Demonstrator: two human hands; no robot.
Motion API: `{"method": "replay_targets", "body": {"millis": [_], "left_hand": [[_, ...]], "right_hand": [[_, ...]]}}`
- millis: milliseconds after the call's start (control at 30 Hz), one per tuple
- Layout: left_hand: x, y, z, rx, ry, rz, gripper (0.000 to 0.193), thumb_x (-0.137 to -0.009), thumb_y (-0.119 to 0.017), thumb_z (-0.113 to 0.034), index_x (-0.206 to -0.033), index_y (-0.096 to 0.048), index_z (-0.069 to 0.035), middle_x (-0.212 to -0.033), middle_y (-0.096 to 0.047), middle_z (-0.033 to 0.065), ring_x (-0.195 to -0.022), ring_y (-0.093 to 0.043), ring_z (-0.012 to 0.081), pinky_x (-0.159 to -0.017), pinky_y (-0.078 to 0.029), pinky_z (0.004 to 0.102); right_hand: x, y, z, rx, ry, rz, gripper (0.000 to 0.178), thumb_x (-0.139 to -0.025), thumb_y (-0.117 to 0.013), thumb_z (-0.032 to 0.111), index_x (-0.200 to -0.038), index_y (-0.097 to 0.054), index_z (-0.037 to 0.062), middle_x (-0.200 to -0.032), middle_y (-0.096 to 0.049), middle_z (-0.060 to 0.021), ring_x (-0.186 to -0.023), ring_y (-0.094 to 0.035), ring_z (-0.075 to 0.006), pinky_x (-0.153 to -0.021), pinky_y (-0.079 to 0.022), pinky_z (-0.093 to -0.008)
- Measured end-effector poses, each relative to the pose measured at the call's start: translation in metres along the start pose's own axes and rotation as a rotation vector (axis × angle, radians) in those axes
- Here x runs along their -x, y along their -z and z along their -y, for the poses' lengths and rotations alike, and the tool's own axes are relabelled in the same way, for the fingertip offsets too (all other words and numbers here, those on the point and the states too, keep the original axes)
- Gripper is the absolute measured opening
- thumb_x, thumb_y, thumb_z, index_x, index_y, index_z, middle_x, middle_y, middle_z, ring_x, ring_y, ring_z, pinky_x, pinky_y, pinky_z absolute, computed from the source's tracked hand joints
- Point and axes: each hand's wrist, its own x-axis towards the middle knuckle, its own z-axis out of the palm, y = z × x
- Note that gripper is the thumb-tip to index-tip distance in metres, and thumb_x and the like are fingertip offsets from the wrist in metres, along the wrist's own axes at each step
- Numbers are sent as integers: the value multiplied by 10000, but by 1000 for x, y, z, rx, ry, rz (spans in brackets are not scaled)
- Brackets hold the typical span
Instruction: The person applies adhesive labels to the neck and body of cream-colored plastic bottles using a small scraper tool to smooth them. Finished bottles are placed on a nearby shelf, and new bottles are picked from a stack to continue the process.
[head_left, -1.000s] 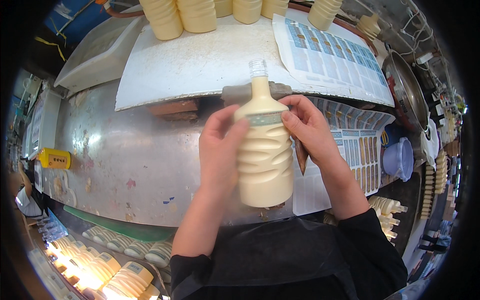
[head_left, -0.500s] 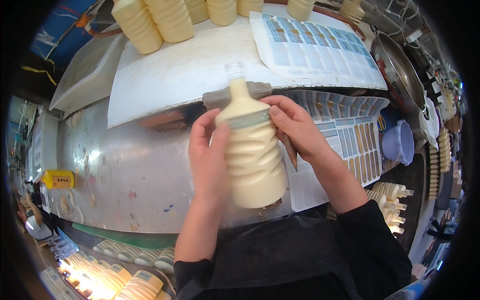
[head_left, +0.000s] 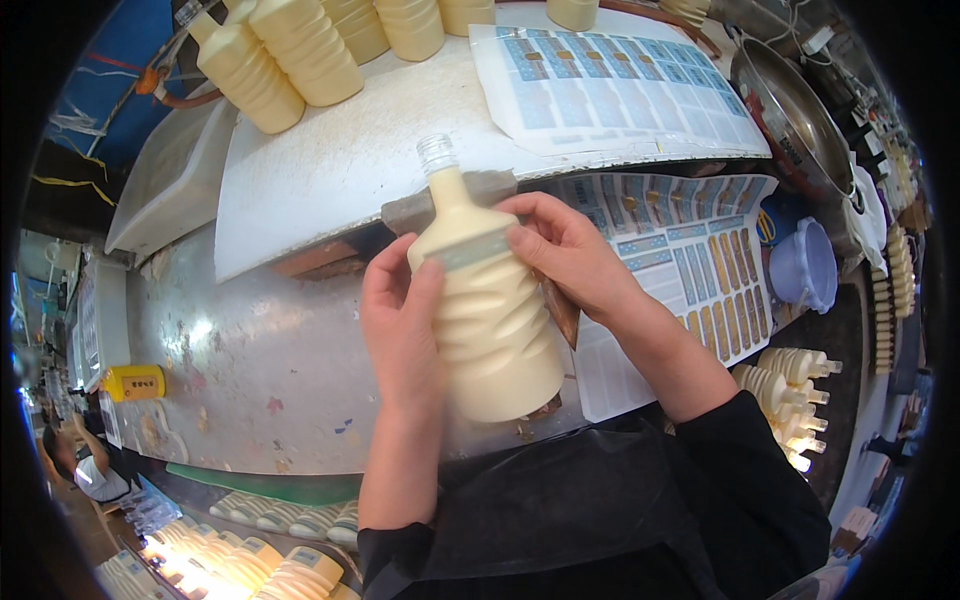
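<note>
Here, the left grip (head_left: 400,300) and right grip (head_left: 568,250) clasp a ribbed cream bottle (head_left: 495,335) between them, beside its blue-grey label (head_left: 470,252), over the metal bench (head_left: 270,350); farther off come printed sheets (head_left: 690,270), then other bottles (head_left: 310,50).

Wording: none legible at this resolution.
- Cream ribbed plastic bottle (head_left: 500,345): pale grey-green band label (head_left: 474,251) across shoulder, print blurred.
- Flat white rear sheet (head_left: 610,90): rows of blue labels, some with brown-gold parts.
- Curled white front sheet (head_left: 672,300): blue and gold-brown strip labels.
- Small yellow container (head_left: 122,384): dark characters on side, unreadable.
</note>
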Motion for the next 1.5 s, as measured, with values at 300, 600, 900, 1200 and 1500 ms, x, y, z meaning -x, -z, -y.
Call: {"method": "replay_targets", "body": {"millis": [300,600,900,1200,1500], "left_hand": [[-1,1,2,-4,9,17,387,-983,-659,-93,-1337,-538,8,-1234,-617,96,-1118,-592,167,-1007,-482,317],[8,-2,1,-463,-46,156,627,-1022,-541,-264,-1548,-292,-31,-1463,-461,200,-1339,-475,279,-1133,-378,395],[-4,-9,-6,-327,-89,29,396,-1012,-613,-184,-1358,-505,-23,-1287,-559,105,-1185,-535,168,-1048,-439,335],[-9,-6,5,-285,-86,20,360,-954,-716,-149,-1251,-556,-23,-1232,-609,100,-1123,-573,155,-983,-483,313],[-10,-4,7,-299,-80,19,405,-931,-739,-200,-1250,-560,-25,-1271,-602,110,-1184,-547,176,-1036,-441,336]], "right_hand": [[1,-1,6,72,20,-14,323,-1066,-585,221,-1317,-583,16,-1098,-660,-24,-950,-595,-65,-837,-502,-231],[3,3,9,53,52,-6,327,-1079,-538,207,-1350,-604,37,-924,-600,48,-770,-486,-12,-690,-422,-171],[4,-5,19,294,101,-113,392,-971,-682,320,-1247,-645,43,-893,-669,-42,-815,-607,-126,-755,-499,-294],[3,-8,25,446,75,-164,478,-902,-744,411,-1200,-654,48,-817,-661,-107,-770,-639,-211,-731,-511,-365],[-2,-1,13,194,108,-79,283,-1021,-626,216,-1232,-635,28,-966,-665,-10,-876,-590,-58,-796,-495,-239]]}}
